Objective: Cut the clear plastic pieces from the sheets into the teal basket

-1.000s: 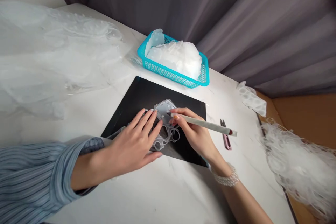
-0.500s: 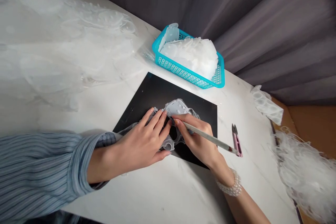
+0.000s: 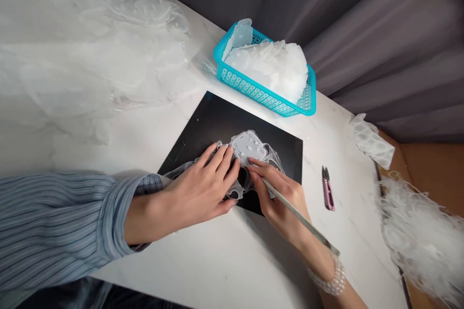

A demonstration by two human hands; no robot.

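Note:
A clear silicone sheet (image 3: 251, 146) with moulded pads and cut-out holes lies on a black mat (image 3: 213, 123). My left hand (image 3: 203, 188) lies flat on the sheet with its fingers stretched out, pressing it down. My right hand (image 3: 279, 193) is closed in a pen grip on a thin grey-white stick tool (image 3: 300, 215). The tool's tip touches the sheet just right of my left fingertips. Its handle runs back over my right wrist, which wears a pearl bracelet (image 3: 331, 280).
A turquoise basket (image 3: 253, 91) heaped with white translucent pieces stands behind the mat. Pink thread snips (image 3: 327, 194) lie right of the mat. Clear sheets (image 3: 83, 53) pile up at left, trimmed scraps (image 3: 420, 236) at right. A grey curtain hangs behind.
The stick tool has swung from pointing right to lying back along my right wrist, its tip staying on the sheet. My left hand has crept slightly forward. The view has shifted left and down.

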